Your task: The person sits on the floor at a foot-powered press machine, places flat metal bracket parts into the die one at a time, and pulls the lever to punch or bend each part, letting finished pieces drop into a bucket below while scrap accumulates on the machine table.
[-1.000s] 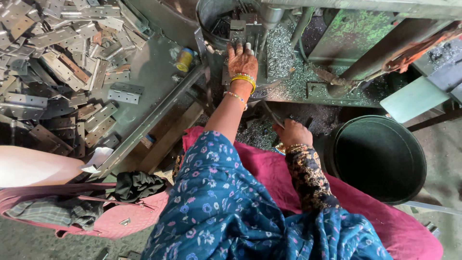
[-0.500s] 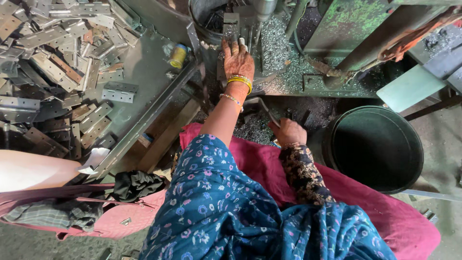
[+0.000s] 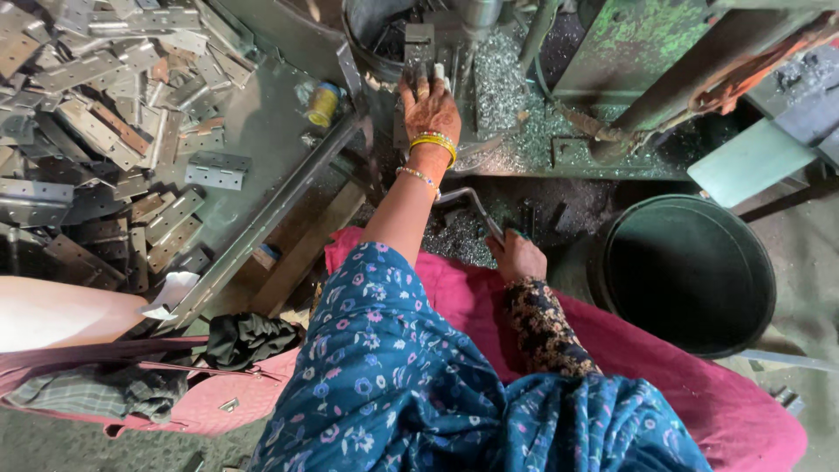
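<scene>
Your right hand is clenched around the bent metal lever handle, which runs from your fist up and to the left toward the machine. Your left hand reaches far forward, fingers pressed down on a small metal piece on the press bed just beside the vertical ram; whether those fingers grip it or only hold it flat you cannot tell. Silver metal shavings cover the bed to the right of that hand. On the left, a heap of flat metal hinges fills the steel tray, with 1 hinge lying apart. A dark round bucket stands to the right of your right hand.
</scene>
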Action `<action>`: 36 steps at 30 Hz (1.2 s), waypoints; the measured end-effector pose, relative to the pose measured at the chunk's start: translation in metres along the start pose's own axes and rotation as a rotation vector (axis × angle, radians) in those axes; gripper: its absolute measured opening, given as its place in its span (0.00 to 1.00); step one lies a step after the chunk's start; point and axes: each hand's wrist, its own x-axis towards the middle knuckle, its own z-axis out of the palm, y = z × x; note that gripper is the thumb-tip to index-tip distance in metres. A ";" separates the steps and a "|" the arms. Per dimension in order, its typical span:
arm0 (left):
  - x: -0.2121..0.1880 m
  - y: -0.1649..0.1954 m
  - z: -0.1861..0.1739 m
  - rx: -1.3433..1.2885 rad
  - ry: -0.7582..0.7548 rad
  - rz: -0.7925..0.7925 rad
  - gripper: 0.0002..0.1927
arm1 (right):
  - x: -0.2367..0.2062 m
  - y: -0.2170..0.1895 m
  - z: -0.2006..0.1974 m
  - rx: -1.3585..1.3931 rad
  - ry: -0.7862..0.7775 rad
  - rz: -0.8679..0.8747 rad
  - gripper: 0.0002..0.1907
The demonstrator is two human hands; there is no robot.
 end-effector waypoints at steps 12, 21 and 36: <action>0.029 0.001 -0.006 0.010 -0.075 -0.033 0.23 | 0.006 -0.005 -0.003 -0.057 -0.035 0.028 0.26; 0.005 -0.006 0.002 -0.006 0.144 0.066 0.23 | 0.006 -0.032 -0.045 -0.136 -0.034 0.016 0.24; -0.013 0.030 -0.020 -0.006 0.222 0.070 0.09 | -0.002 -0.055 -0.083 -0.153 -0.105 0.027 0.21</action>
